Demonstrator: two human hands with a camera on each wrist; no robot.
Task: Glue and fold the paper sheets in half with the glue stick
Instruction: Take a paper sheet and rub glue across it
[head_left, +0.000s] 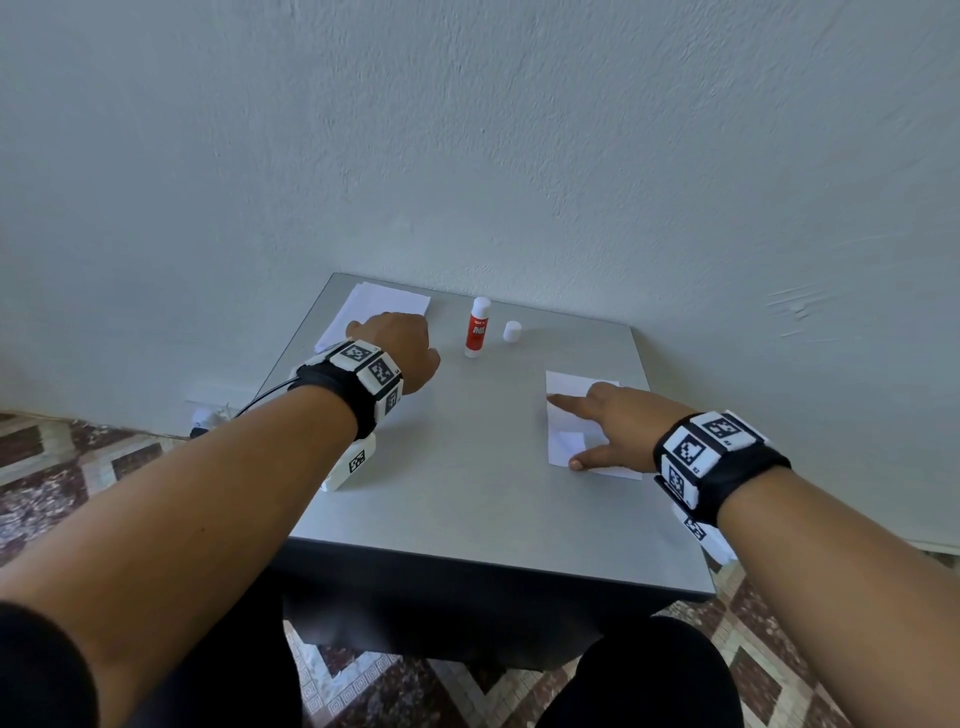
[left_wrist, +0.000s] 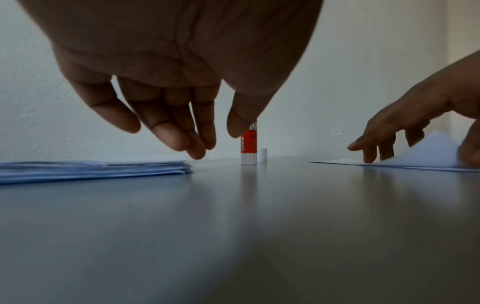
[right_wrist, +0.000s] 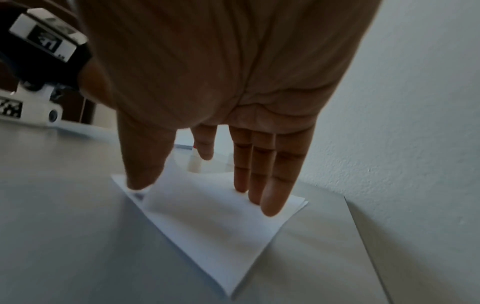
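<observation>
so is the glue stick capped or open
Open. The glue stick stands upright with its white cap standing apart beside it on the table; neither hand touches either.

Under your right hand (head_left: 605, 431) the folded sheet (right_wrist: 207, 222) is thin matt white paper, like the stack (left_wrist: 91, 169) below your left hand (head_left: 397, 345), on a smooth, faintly glossy grey tabletop (head_left: 467, 493); the glue stick (head_left: 478, 328) looks glossy plastic, the wall (head_left: 467, 130) rough plaster.
</observation>
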